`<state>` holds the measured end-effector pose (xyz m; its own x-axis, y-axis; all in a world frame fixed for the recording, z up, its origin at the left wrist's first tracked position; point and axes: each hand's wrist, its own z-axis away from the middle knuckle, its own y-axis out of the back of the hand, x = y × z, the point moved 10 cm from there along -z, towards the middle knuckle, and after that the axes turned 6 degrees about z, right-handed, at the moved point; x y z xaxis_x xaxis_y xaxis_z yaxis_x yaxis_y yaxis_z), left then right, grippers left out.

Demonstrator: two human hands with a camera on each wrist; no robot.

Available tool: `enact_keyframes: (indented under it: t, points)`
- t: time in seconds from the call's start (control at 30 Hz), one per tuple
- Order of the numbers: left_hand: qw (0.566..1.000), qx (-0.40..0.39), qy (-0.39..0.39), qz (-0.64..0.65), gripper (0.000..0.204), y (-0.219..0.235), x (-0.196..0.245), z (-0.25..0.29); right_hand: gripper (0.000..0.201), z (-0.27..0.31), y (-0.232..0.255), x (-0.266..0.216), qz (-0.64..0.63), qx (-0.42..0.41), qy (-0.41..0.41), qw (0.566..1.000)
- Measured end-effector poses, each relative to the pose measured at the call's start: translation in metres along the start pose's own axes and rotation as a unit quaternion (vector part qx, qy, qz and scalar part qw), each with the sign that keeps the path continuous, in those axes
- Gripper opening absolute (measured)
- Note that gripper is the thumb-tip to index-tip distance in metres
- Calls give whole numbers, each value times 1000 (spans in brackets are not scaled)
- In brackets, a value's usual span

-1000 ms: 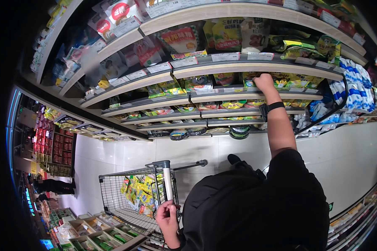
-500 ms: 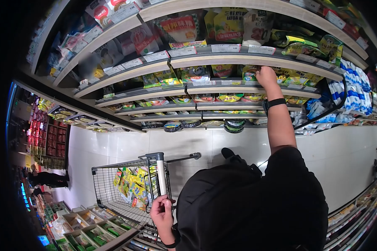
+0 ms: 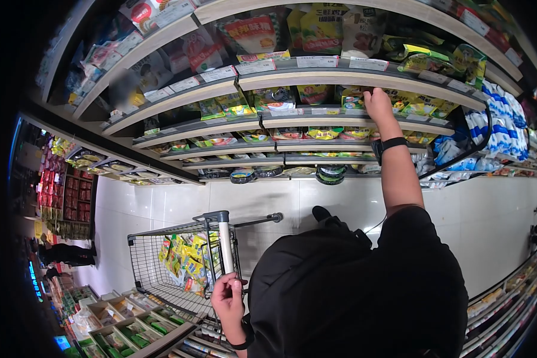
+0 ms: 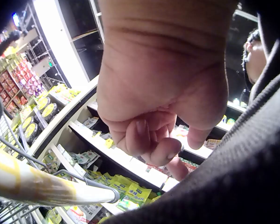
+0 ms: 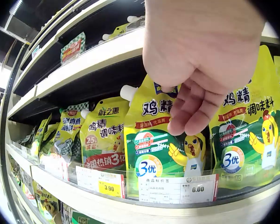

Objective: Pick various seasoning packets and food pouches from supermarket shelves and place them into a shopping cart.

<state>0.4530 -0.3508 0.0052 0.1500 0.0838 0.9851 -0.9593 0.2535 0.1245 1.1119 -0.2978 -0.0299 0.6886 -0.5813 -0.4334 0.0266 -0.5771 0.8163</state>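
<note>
My right hand point(image 3: 380, 108) reaches to a middle shelf, at a yellow and green pouch of chicken seasoning point(image 5: 151, 137). In the right wrist view the curled fingers point(image 5: 192, 122) overlap the pouch's upper front; its top is partly hidden, and I cannot tell whether they grip it. The pouch stands upright with its white spout to the left. A matching pouch point(image 5: 249, 135) stands to its right. My left hand point(image 3: 228, 303), loosely curled and holding nothing, hangs by the pale handle point(image 3: 226, 247) of a shopping cart.
The cart point(image 3: 138, 262) has several yellow packets point(image 3: 188, 262) in it. Price tags point(image 5: 178, 188) line the shelf edge. Blue and white bags point(image 3: 498, 125) are stacked at the shelf's right end. Low produce bins point(image 3: 122, 331) stand behind the cart. Another person point(image 3: 70, 253) is far left.
The shelves and cart have shifted up a little and the cart slightly left in the head view. My right hand stays at the pouch, and my left stays by the cart handle.
</note>
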Motion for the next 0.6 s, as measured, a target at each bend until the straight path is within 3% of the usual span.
enact_keyframes:
  t: [0.13,0.23,0.53,0.6]
  points:
    - [1000,1,-12,2,20,-1,2,0,29,-5,-11,15,-49,-16,-28,998]
    - [1000,2,-17,-3,20,0,1,4,27,7,8,6,-75,47,-19,996]
    - [1000,-4,-16,-12,19,-2,2,8,29,17,14,-1,-174,78,33,981]
    - [1000,-4,-13,-11,19,-2,2,8,29,11,-6,11,-236,37,1,971]
